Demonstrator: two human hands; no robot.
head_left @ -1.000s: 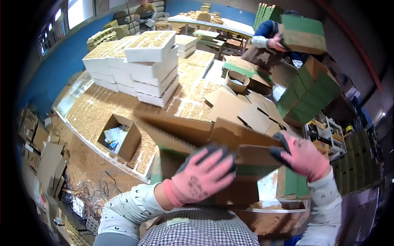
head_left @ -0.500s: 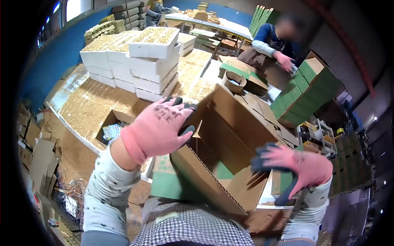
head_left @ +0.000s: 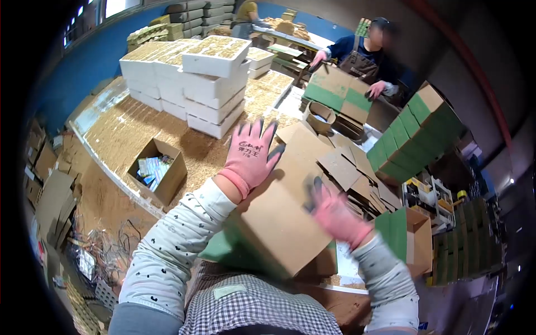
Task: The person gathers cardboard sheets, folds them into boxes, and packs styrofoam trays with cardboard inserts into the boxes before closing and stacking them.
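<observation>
Two-handed, leaned over a large brown-and-green cardboard carton, turned askew between a black-and-white checked apron and a heap of flat brown cardboard pieces, near the edge of the white surface. Spread the fingers of the pink-gloved left hand wide at the far-left end, without visible grip; held the pink-gloved right hand by the right side — too blurred to tell whether gripping. Risked letting the carton slip, if pushed from one side without firm hold — or scattering the loose pieces, if shoved too far forward.
</observation>
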